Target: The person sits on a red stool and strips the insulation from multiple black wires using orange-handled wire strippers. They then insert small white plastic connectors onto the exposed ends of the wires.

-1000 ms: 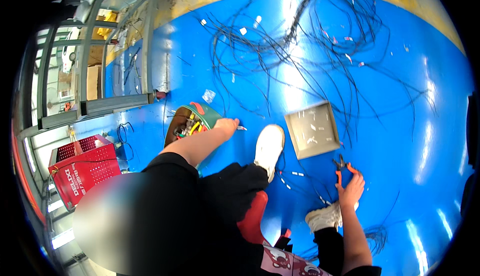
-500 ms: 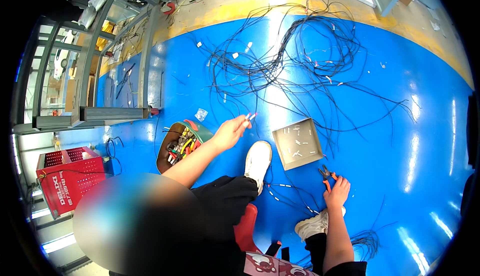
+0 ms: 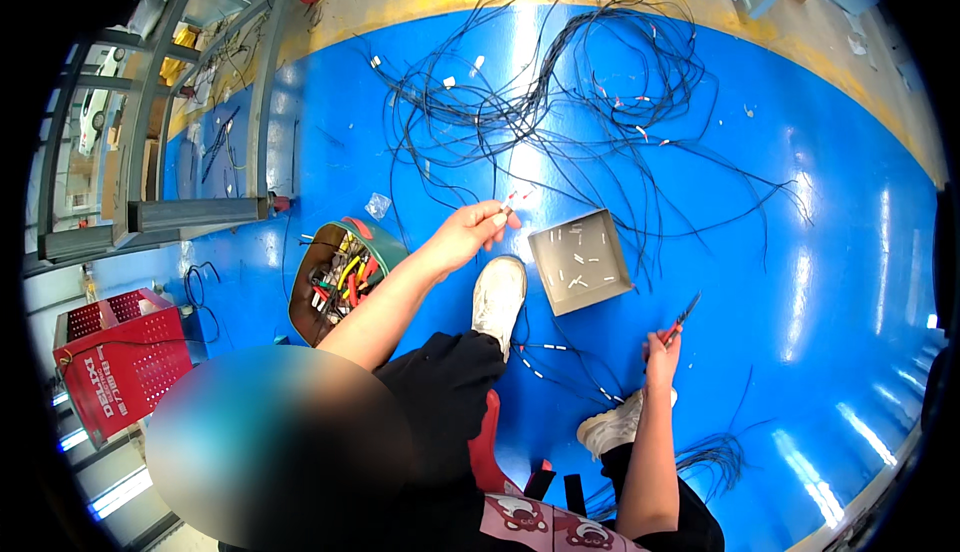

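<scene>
My left hand [image 3: 470, 235] is closed around thin wire ends [image 3: 515, 199] with red tips and pale sleeves, to the left of a shallow grey-brown box [image 3: 595, 299]. Small white pieces lie scattered inside the box. Lower right, my right hand [image 3: 660, 362] grips a pair of pliers [image 3: 682, 318] with red-orange handles, its dark jaws pointing up and right. A large tangle of black cables [image 3: 550, 64] spreads over the blue floor beyond both hands. Whether the held wires belong to that tangle is hard to see.
A green open container [image 3: 388, 244] full of tools stands left of my left forearm. Further left are a red perforated crate [image 3: 125, 377] and a grey metal frame [image 3: 200, 214]. Cables with white sleeves [image 3: 560, 348] lie between my shoes [image 3: 498, 302]; another black bundle [image 3: 715, 457] lies lower right.
My right hand has turned the pliers, which now point up and right rather than up and left. My left hand still holds the wire ends, now tilted differently. The whole view has shifted slightly.
</scene>
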Action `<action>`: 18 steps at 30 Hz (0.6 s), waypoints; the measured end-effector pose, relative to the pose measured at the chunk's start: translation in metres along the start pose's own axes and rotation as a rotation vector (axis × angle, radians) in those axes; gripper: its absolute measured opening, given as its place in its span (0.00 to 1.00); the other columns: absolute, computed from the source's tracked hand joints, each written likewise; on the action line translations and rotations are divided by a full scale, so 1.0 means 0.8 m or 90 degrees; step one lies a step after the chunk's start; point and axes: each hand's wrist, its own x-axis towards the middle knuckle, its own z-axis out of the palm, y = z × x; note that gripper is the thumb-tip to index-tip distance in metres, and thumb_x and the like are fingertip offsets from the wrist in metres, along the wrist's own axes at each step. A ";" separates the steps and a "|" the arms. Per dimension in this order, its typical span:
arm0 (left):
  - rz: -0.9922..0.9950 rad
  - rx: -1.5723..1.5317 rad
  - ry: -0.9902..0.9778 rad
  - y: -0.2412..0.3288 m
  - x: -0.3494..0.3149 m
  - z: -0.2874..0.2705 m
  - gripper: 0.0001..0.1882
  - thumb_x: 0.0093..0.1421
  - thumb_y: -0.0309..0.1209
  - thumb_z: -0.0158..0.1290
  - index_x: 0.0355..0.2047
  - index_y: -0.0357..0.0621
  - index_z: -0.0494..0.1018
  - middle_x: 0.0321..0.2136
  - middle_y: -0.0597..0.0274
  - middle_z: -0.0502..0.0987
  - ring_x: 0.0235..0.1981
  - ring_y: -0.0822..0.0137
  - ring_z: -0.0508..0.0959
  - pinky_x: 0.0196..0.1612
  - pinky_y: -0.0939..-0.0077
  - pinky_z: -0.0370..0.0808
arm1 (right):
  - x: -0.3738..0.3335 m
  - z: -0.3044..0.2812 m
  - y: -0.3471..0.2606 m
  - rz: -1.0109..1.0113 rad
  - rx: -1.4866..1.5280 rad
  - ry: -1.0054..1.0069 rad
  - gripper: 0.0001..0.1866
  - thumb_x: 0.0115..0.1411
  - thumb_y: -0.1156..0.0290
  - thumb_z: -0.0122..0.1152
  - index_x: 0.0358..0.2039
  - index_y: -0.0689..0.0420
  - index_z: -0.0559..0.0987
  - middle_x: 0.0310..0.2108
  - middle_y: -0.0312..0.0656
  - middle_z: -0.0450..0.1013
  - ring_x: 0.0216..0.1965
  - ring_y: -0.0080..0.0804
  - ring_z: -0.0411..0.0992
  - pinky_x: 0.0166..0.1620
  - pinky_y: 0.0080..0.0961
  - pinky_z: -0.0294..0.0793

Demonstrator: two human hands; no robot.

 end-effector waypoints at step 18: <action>0.127 0.901 0.021 -0.107 0.196 -0.021 0.09 0.57 0.24 0.44 0.39 0.40 0.67 0.35 0.48 0.77 0.31 0.47 0.79 0.32 0.55 0.77 | -0.069 0.167 -0.173 -0.188 -0.003 -0.258 0.16 0.57 0.78 0.51 0.47 0.60 0.66 0.29 0.35 0.67 0.32 0.20 0.67 0.36 0.17 0.68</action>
